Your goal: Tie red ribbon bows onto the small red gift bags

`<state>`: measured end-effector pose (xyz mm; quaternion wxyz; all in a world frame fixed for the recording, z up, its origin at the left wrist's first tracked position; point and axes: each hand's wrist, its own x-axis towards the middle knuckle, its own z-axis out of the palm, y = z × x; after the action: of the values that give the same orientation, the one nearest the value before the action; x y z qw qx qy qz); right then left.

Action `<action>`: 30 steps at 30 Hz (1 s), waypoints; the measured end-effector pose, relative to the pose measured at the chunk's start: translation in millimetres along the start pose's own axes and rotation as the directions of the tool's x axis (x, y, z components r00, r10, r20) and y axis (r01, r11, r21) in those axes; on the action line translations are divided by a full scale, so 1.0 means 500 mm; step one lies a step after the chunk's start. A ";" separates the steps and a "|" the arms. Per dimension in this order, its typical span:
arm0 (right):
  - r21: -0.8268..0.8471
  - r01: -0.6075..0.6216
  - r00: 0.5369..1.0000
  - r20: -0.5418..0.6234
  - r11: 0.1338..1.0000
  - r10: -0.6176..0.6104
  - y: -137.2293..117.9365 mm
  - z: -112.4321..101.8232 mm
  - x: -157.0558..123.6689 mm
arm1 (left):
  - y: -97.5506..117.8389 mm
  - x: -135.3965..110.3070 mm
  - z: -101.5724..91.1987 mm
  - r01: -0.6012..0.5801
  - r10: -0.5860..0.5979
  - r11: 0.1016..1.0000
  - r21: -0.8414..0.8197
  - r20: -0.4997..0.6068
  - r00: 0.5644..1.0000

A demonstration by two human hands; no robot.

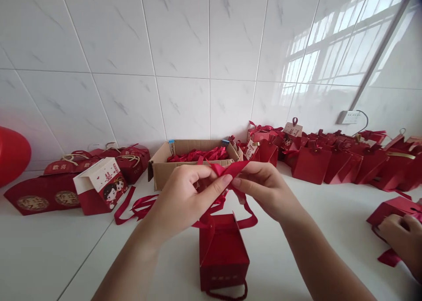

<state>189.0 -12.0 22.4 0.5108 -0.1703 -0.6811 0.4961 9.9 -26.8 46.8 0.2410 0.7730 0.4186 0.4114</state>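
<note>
My left hand (194,191) and my right hand (263,186) meet in the middle of the view. Both pinch a red satin ribbon (240,169), which crosses over itself between my fingertips. Below them a small red gift box (224,248) stands on the white table, with ribbon loops hanging at its top and a dark red cord at its lower front edge. More loose ribbon (141,207) trails over the table left of my left wrist. Part of the ribbon crossing is hidden behind my fingers.
An open cardboard box (161,171) full of red ribbons stands by the tiled wall. A cartoon-printed box (100,186) and larger red boxes (42,193) sit left. Many red bags (311,164) line the right. Another person's hand (404,239) holds a red box (389,208) at far right.
</note>
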 end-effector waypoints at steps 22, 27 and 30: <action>-0.469 0.360 0.932 0.214 0.807 -0.292 -0.009 -0.029 0.004 | -0.020 0.018 -0.020 0.257 -0.188 0.949 -0.183 0.325 0.927; -0.682 0.503 0.858 0.323 0.531 -0.399 -0.009 -0.033 -0.006 | -0.008 0.015 -0.022 0.240 -0.165 0.942 -0.236 0.296 0.941; -0.771 0.528 0.822 0.359 0.356 -0.442 -0.004 -0.034 -0.007 | -0.006 0.014 -0.024 0.260 -0.167 0.915 -0.309 0.296 0.940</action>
<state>205.6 -7.2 22.1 0.4535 -0.1650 -0.8734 -0.0656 0.8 -19.1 54.2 0.4696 0.7157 0.3871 0.3425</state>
